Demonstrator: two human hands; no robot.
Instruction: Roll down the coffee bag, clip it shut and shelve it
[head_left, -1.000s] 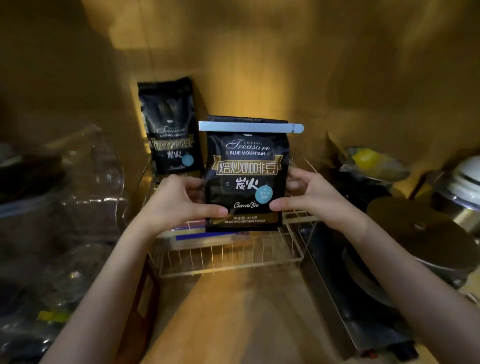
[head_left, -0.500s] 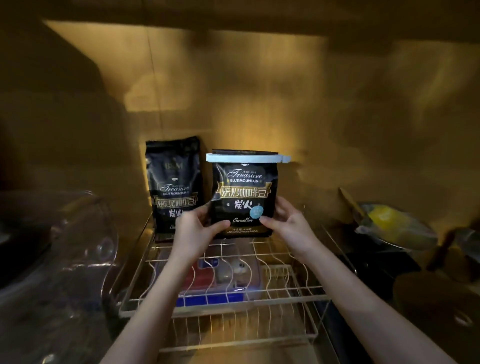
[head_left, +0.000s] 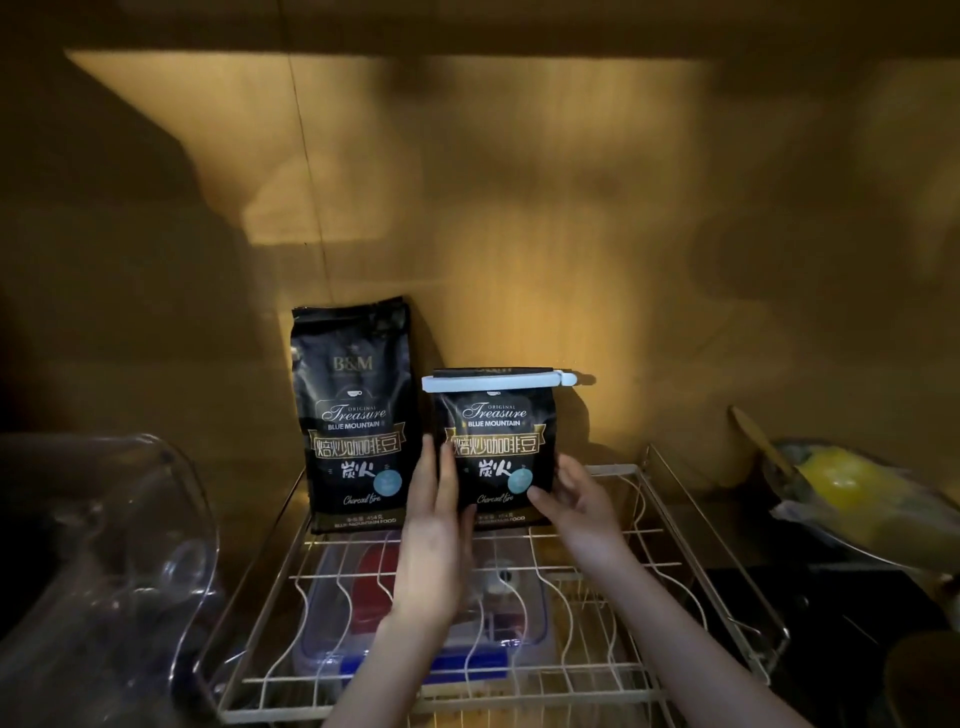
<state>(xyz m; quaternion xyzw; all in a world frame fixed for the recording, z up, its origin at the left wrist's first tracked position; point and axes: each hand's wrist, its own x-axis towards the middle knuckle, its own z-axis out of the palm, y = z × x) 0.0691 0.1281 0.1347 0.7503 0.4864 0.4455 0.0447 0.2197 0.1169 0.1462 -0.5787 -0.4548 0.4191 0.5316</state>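
The black coffee bag (head_left: 493, 447) stands upright at the back of a wire rack (head_left: 670, 519), its top rolled down and held by a pale blue clip (head_left: 493, 382). My left hand (head_left: 434, 530) lies with straight fingers along the bag's left edge. My right hand (head_left: 576, 512) has its thumb on the lower front and its fingers round the right side. The bag's bottom edge sits level with the rack wires.
A taller unclipped coffee bag (head_left: 356, 415) of the same brand stands just left, nearly touching. A lidded box (head_left: 363, 587) lies under the rack. A clear plastic container (head_left: 130, 545) is at left; a bowl with something yellow (head_left: 841, 483) is at right. The cupboard wall is close behind.
Both hands have carried the clipped bag forward and down onto the back of the rack, next to the taller bag. The left fingers have straightened along its side.
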